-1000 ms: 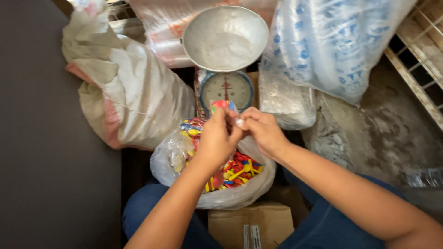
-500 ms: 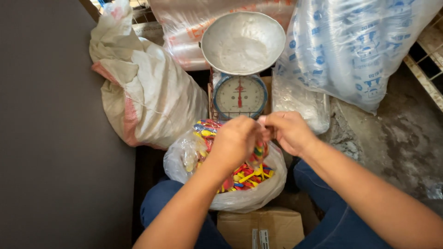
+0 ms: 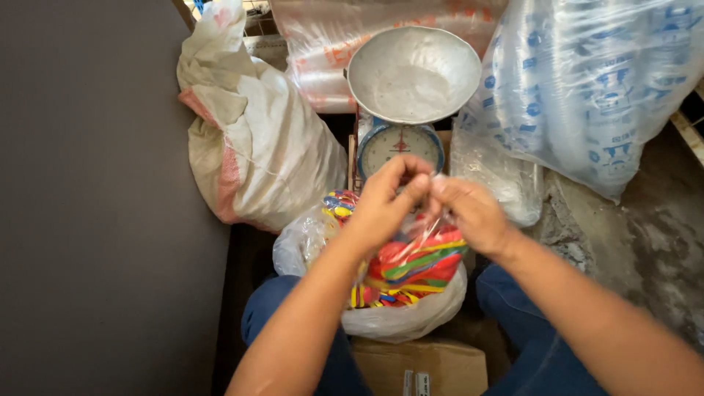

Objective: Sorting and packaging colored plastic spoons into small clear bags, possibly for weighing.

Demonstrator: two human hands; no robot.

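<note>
The left hand (image 3: 381, 202) and right hand (image 3: 469, 213) had come a little nearer the scale (image 3: 400, 143) than before, fingers pinched shut on the top of a small clear bag (image 3: 422, 253) of bright toys, just below its dial.

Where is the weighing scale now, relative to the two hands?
In the head view, the weighing scale stands at top centre, just beyond the left hand and right hand, between the white sack and clear bags.

Both forearms stretched forward, left hand (image 3: 381, 205) and right hand (image 3: 473, 213) close together, fingertips (image 3: 422, 183) pinched, nearly touching each other.
</note>
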